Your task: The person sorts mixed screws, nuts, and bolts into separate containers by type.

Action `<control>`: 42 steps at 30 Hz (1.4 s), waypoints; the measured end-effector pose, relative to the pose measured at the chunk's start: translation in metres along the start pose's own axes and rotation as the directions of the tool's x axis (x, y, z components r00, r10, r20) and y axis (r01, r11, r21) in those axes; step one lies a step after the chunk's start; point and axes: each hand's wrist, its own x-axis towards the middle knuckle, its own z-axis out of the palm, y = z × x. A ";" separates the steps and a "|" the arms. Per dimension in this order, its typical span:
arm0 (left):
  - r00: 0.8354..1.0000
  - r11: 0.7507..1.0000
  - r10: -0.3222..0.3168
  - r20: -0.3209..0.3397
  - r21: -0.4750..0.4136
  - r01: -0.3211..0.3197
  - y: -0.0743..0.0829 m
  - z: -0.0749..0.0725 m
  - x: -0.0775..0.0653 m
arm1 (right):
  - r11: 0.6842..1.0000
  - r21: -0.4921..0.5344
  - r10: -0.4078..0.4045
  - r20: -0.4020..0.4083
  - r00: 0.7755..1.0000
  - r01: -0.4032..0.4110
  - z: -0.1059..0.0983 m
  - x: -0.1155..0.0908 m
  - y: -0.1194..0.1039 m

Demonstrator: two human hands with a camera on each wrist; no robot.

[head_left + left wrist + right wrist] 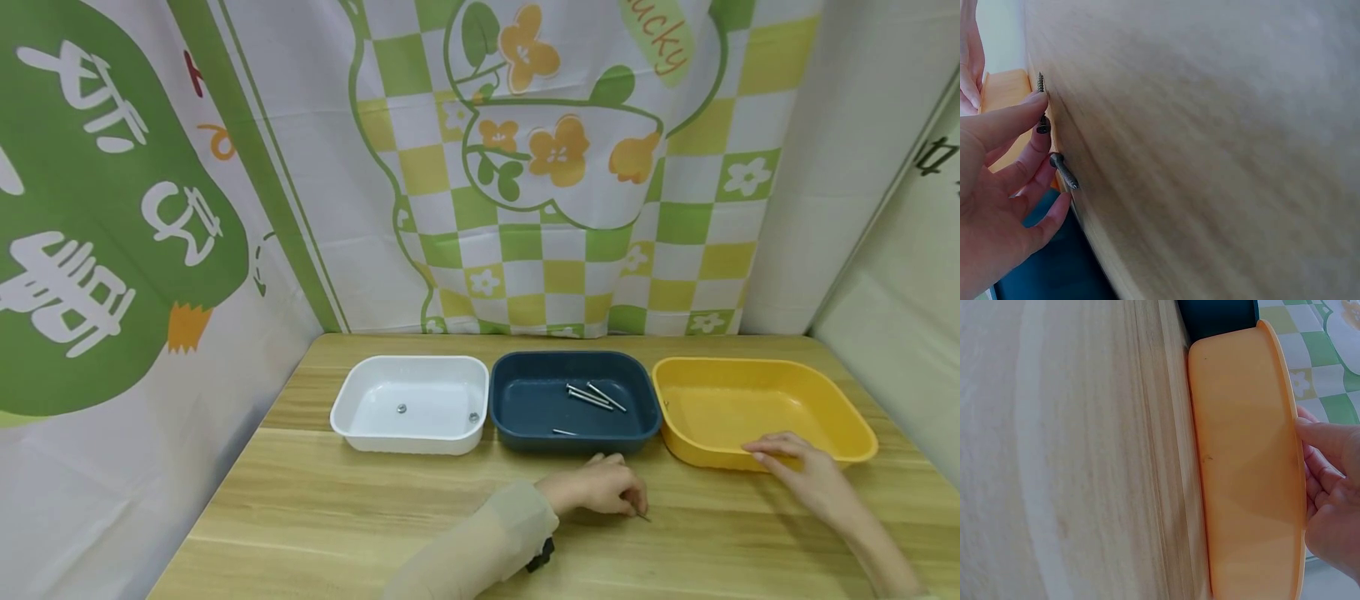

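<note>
My left hand (606,485) is low over the table in front of the blue bin (517,439), back of the hand up. Between thumb and index finger it pinches a dark, pointed screw (1041,84), threaded end away from the palm. A second screw (1064,172) shows beside the lower fingers of that hand, its head close to a fingertip. My right hand (810,479) is at the front rim of the yellow bin (705,456), thumb on the rim and fingers curled over into the bin.
Several long silver screws (590,398) lie in the blue bin. To its left stands a white bin (408,444) holding two small metal nuts (402,408). All three bins stand in a row on the wooden table (315,517), with a patterned curtain (555,275) behind.
</note>
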 end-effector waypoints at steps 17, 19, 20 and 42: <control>0.975 0.991 0.127 -0.185 -0.004 -0.130 -0.001 0.000 0.002 | 1.000 0.002 -0.011 -0.002 1.000 0.011 0.001 -0.001 0.003; 0.969 0.991 0.130 -0.209 -0.011 -0.135 -0.001 -0.002 0.002 | 1.000 -0.003 -0.006 -0.002 1.000 0.006 0.001 -0.001 0.003; 0.967 0.991 0.129 -0.219 -0.017 -0.136 -0.001 -0.004 0.002 | 1.000 -0.007 -0.001 0.000 1.000 0.001 0.001 -0.001 0.003; 0.907 0.988 0.109 -0.406 -0.053 -0.143 0.011 -0.021 0.001 | 1.000 0.006 -0.011 -0.005 1.000 0.011 0.001 0.000 0.002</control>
